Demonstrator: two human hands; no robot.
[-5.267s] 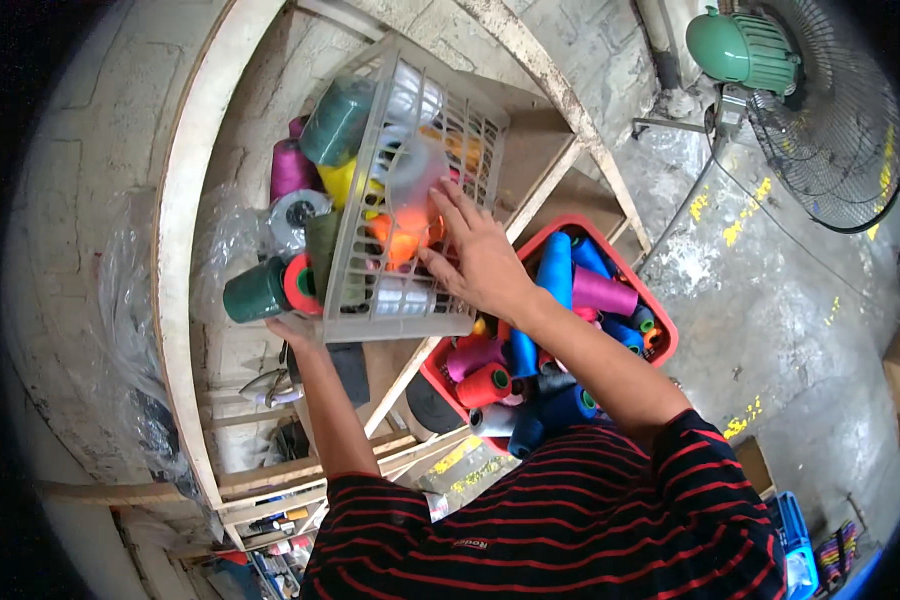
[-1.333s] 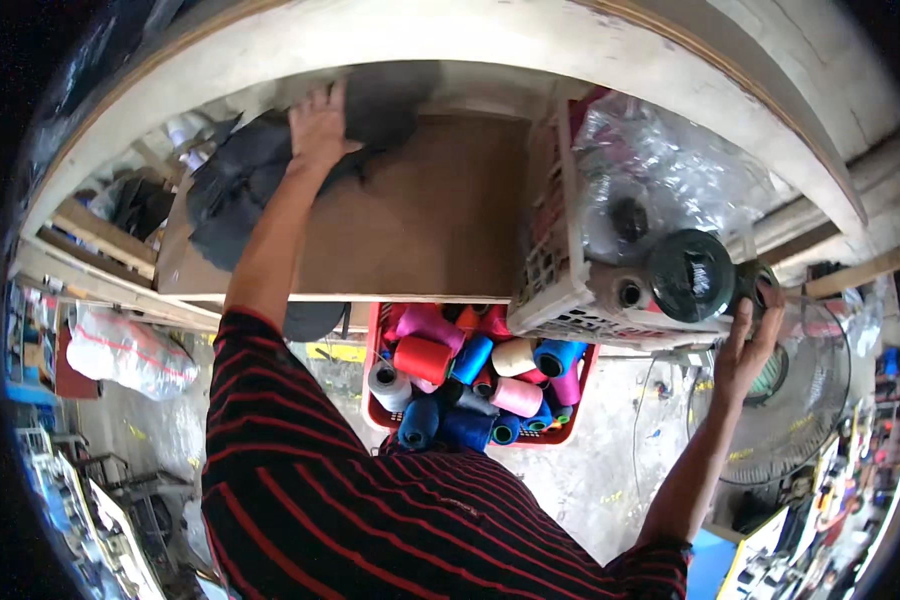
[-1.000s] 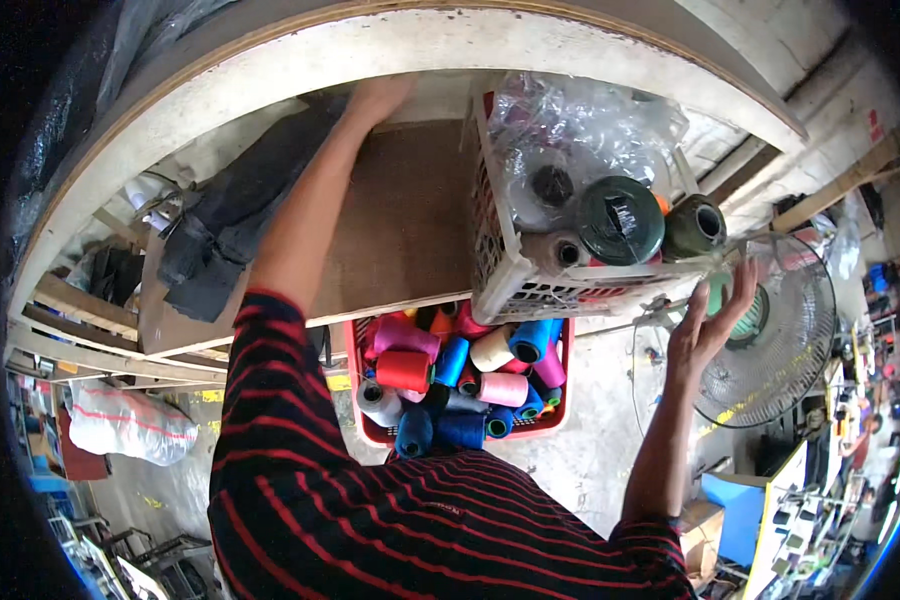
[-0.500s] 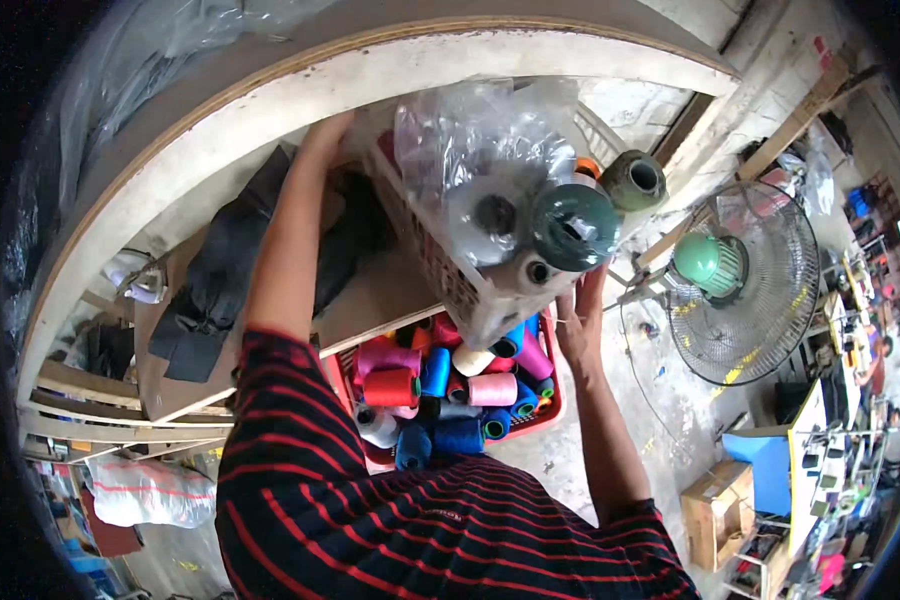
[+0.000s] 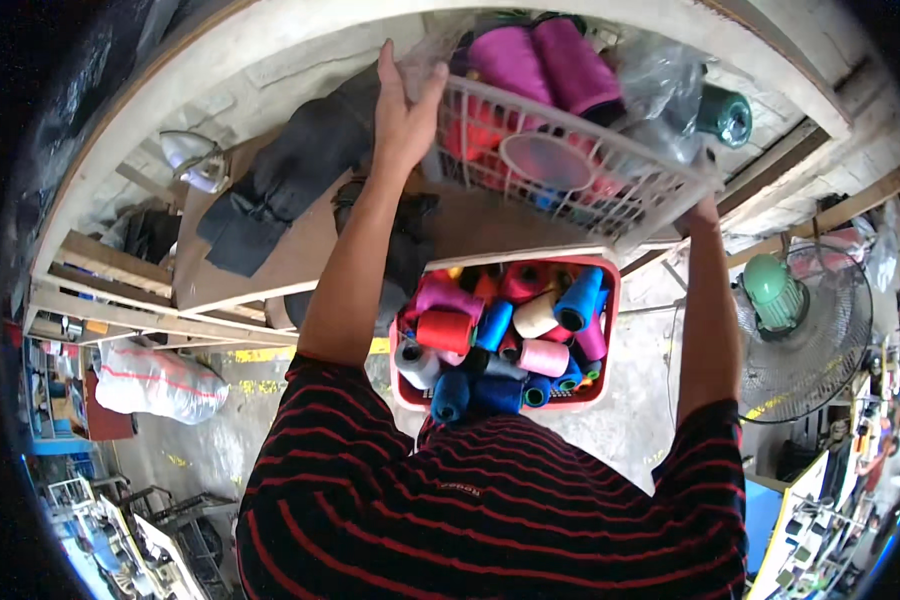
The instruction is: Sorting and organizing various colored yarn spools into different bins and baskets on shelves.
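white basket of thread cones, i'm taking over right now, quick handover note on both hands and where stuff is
Left hand: gripping the left end of the white basket.
Right hand: under the basket's right corner, mostly hidden.
White basket: lifted and tilted at shelf height, holding magenta cones, a dark green cone and clear plastic.
Red crate: on the floor below, full of mixed cones.
Dark cloth: lies on the wooden shelf.
Done: basket is raised. Left: it is not yet resting on anything.

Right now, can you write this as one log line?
left hand: gripping white plastic basket | right hand: under basket | below: red crate of thread cones
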